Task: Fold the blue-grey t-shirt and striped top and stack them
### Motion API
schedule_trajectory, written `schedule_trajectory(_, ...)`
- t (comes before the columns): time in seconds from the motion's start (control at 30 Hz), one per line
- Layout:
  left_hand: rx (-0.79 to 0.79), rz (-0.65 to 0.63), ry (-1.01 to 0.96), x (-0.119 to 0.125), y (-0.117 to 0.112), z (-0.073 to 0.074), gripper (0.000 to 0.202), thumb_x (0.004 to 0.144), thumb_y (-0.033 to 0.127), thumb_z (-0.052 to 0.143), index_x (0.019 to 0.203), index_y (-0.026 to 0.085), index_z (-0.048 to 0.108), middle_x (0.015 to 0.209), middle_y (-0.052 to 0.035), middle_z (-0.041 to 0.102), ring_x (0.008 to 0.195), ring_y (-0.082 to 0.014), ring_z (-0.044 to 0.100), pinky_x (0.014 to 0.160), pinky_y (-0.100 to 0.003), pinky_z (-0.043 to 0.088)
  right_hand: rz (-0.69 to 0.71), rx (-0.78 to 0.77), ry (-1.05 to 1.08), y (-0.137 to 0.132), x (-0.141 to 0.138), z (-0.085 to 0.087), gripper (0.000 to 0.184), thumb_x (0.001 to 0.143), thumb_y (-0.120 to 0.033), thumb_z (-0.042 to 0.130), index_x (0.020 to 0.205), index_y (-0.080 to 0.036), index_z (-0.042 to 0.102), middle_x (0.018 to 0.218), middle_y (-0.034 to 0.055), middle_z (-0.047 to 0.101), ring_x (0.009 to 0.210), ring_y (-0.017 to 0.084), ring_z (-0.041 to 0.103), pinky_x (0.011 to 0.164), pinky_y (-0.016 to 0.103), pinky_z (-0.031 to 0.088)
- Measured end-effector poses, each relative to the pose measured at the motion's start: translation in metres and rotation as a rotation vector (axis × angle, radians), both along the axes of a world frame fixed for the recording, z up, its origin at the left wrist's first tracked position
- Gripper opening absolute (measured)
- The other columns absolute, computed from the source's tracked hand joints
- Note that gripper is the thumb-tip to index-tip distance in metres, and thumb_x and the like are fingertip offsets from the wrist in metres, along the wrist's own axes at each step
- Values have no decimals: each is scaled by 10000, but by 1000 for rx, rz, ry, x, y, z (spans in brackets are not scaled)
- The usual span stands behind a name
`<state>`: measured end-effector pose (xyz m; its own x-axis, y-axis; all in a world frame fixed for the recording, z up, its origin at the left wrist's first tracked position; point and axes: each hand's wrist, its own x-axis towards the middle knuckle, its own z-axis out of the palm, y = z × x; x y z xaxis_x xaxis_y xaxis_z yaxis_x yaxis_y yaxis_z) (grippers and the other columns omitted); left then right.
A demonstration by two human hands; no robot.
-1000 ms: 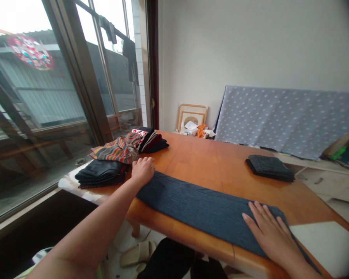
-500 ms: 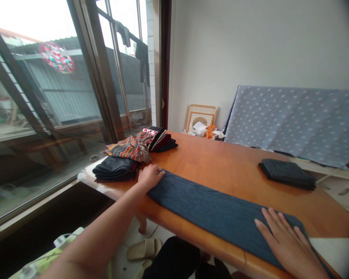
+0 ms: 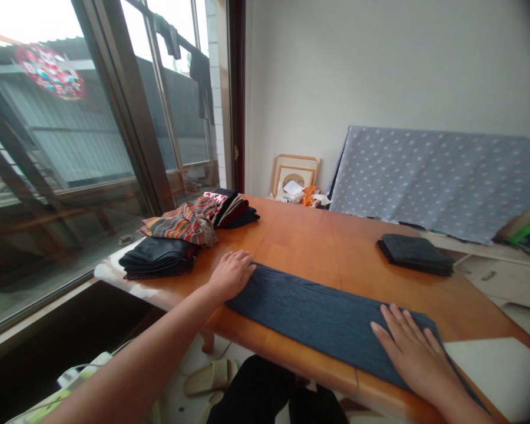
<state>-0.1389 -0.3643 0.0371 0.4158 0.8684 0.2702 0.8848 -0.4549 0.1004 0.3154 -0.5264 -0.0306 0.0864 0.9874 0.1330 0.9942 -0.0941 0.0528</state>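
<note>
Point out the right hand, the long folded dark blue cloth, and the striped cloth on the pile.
Right hand (image 3: 411, 357): head view, back of the hand.
Folded dark blue cloth (image 3: 313, 318): head view, middle of its top face.
Striped cloth (image 3: 181, 227): head view, middle of its top fold.

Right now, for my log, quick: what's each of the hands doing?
Left hand: open, not gripping, at the end of the folded dark blue cloth.
Right hand: open, flat on the cloth.

No words, labels or numbers can be read; the round red sign (image 3: 50, 72) beyond the window (image 3: 77, 118) is too blurred.
</note>
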Motion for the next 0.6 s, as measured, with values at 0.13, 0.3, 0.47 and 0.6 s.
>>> schedule_trajectory(0.13,-154,-37,36,-6,3,-18,794,954,719,263,1536,197,401,1612,-114,354,1515,-296,245,1220,-459,156,-57,-8,33,2,-5,5,717,943,-573,199,1534,-231,416,1623,92,319,1515,323,225,1167,618,246)
schedule_trajectory(0.3,-176,-25,75,-13,8,-19,834,936,752,237,1564,216,356,1633,-103,300,1532,-296,191,1232,-496,93,-104,-41,26,5,-6,3,765,963,-612,150,1590,-194,275,1659,72,219,1534,293,166,1201,593,182)
schedule_trajectory(0.47,-73,-20,106,13,-2,-5,827,938,738,274,1536,183,407,1618,-144,321,1523,-326,212,1219,-564,35,-163,-97,88,6,-16,18,769,973,-640,136,1600,-207,233,1665,53,202,1539,267,149,1232,542,122)
schedule_trajectory(0.6,2,-150,63,43,-17,-11,758,961,701,277,1561,246,362,1636,-90,287,1536,-277,183,1228,-546,13,-180,-148,135,8,-23,32,786,972,-662,139,1607,-203,204,1671,49,171,1543,265,119,1236,528,77)
